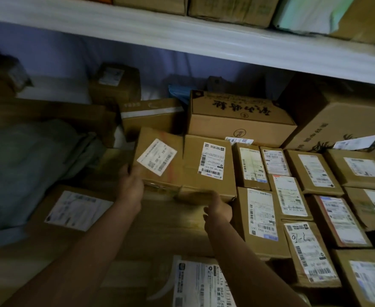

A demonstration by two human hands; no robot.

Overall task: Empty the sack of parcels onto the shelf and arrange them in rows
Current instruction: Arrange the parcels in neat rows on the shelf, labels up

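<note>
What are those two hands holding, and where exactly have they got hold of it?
The left hand grips the near left corner of a tilted cardboard parcel. The right hand holds the near edge of the box beside it; its fingers are blurred.

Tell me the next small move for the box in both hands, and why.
Probably lower the tilted brown cardboard box with the skewed white label flat and square it against the labelled cardboard box on its right. The left hand and right hand hold its near edge, and it sits askew beside the tidy rows.
</note>
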